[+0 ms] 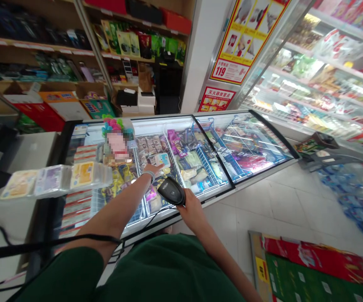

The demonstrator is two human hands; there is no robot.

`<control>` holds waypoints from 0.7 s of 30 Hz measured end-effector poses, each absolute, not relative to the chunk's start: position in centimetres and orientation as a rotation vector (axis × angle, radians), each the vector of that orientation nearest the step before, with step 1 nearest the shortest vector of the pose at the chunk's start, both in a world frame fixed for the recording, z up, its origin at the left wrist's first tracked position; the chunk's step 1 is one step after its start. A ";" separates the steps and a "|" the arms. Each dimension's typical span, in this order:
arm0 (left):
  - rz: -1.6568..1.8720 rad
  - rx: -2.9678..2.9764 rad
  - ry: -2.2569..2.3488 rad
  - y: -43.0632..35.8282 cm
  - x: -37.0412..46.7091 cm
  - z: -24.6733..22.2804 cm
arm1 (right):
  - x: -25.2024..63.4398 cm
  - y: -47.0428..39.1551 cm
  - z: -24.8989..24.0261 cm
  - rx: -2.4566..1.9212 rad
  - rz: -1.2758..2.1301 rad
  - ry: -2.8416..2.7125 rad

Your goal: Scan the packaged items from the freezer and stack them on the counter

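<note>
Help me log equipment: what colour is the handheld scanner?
The scanner is black, as the head view shows.

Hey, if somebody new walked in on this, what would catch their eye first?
Probably the black handheld scanner near the centre, held in the person's right hand over the near edge of the long glass-topped freezer. Just left of it, the left hand reaches to a pale blue packet. Behind the freezer, a bold red-and-yellow poster marked 119 stands out on the pillar.
</note>
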State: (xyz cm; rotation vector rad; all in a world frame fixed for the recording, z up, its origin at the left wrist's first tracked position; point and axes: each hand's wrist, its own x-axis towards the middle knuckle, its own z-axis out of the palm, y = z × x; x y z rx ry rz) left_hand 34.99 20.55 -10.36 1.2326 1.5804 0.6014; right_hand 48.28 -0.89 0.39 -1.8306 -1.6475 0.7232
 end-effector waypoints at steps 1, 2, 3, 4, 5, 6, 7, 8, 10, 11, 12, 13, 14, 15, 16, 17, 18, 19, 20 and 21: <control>0.580 1.215 1.585 20.5 35.1 -10.3 | 48.3 -0.9 0.4 -1.835 0.722 -1.640; 0.559 1.197 1.589 20.5 35.1 -10.2 | 48.3 -0.9 0.4 -1.841 0.721 -1.636; 0.542 1.179 1.593 20.5 35.0 -10.1 | 48.3 -0.9 0.4 -1.850 0.718 -1.635; 0.530 1.163 1.596 20.5 34.9 -10.1 | 48.3 -0.8 0.3 -1.857 0.719 -1.639; 0.519 1.147 1.598 20.5 34.7 -10.1 | 48.3 -0.8 0.3 -1.861 0.719 -1.645; 0.505 1.130 1.599 20.5 34.4 -10.2 | 48.3 -0.6 0.3 -1.858 0.718 -1.654; 0.486 1.112 1.599 20.5 34.1 -10.3 | 48.3 -0.5 0.2 -1.852 0.716 -1.665; 0.467 1.096 1.599 20.4 33.7 -10.5 | 48.2 -0.4 0.2 -1.843 0.714 -1.678; 0.441 1.076 1.600 20.1 32.5 -10.8 | 47.9 -0.1 0.1 -1.822 0.712 -1.709; 0.440 1.077 1.601 19.8 31.8 -10.9 | 47.8 0.1 0.1 -1.813 0.710 -1.726; 0.452 1.086 1.603 19.4 31.0 -10.9 | 47.6 0.2 0.1 -1.804 0.712 -1.745; 0.475 1.103 1.605 18.9 30.0 -10.8 | 47.5 0.3 0.1 -1.794 0.713 -1.762; 0.506 1.126 1.607 18.3 29.0 -10.6 | 47.3 0.5 0.2 -1.782 0.716 -1.778; 0.544 1.153 1.609 17.6 27.9 -10.3 | 47.1 0.6 0.2 -1.771 0.719 -1.795; 0.586 1.183 1.611 16.8 26.8 -10.0 | 46.9 0.8 0.2 -1.762 0.722 -1.811; 0.628 1.214 1.613 15.9 25.7 -9.5 | 46.8 0.9 0.2 -1.751 0.726 -1.830; 0.667 1.241 1.617 15.0 24.6 -9.0 | 46.6 1.1 0.2 -1.740 0.728 -1.849; 0.705 1.263 1.625 14.1 23.5 -8.4 | 46.3 1.3 0.3 -1.725 0.728 -1.870; 0.741 1.284 1.631 13.1 22.5 -7.8 | 46.1 1.5 0.3 -1.706 0.727 -1.891; 0.778 1.304 1.637 12.2 21.5 -7.1 | 45.8 1.7 0.4 -1.684 0.726 -1.909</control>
